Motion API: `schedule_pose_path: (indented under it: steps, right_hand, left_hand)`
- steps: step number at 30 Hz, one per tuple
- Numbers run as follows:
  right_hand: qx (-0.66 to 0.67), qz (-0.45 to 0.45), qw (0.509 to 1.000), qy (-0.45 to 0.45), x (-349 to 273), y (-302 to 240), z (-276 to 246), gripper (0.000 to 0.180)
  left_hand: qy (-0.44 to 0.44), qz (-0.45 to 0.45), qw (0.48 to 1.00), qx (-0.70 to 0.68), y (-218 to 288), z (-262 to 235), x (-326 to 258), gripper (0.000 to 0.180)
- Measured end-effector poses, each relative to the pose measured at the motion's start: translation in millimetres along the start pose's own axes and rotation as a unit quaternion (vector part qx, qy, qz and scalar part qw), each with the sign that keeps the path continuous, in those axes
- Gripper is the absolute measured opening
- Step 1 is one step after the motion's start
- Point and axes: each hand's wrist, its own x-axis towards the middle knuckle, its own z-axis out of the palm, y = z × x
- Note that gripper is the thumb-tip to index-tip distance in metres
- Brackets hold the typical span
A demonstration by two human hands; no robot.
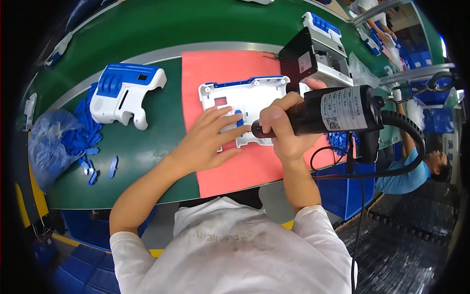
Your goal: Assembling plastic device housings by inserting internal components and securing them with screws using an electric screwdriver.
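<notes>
A white plastic housing shell (267, 90) with a blue edge lies on the pink mat (203, 66), its hollow inside facing up. My left hand (203, 137) rests on the shell's near left part with fingers stretched and spread. Beside its fingertips sits a small blue strip (239, 119) inside the shell. My right hand (291, 130) is wrapped round the front of a black electric screwdriver (338, 110), held nearly level. The tool's tip points left at the shell, close to my left fingertips; whether it touches a screw I cannot tell.
Another blue-and-white housing (112, 93) stands left, by a clear bag (51, 142) of blue parts and loose blue pieces (113, 166). A black-and-grey box-like unit (311, 56) is far right. Small blue parts (339, 142) lie under the screwdriver's thick cable (416, 142). A co-worker (409, 169) is at right.
</notes>
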Motion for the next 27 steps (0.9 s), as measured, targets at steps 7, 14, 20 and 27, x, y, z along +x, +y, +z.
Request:
schedule_pose_path:
  steps: [7,14,20,27]
  right_hand:
    - [-0.073,-0.032,0.995,-0.056,-12.5,13.3,3.7,0.060]
    - [-0.090,-0.062,0.992,-0.066,-19.7,22.1,3.7,0.059]
    - [-0.122,-0.018,0.984,-0.129,-29.1,12.5,-4.1,0.058]
    - [0.012,-0.012,0.994,-0.111,-37.6,11.9,-1.5,0.042]
  left_hand:
    - [0.017,0.023,1.000,0.011,-2.4,2.8,-5.1,0.036]
    - [0.011,0.015,1.000,0.003,-4.8,3.7,-7.1,0.038]
    - [0.011,0.005,1.000,-0.008,-6.9,3.2,-8.2,0.043]
    - [0.015,0.003,1.000,-0.024,-5.3,4.2,-7.4,0.047]
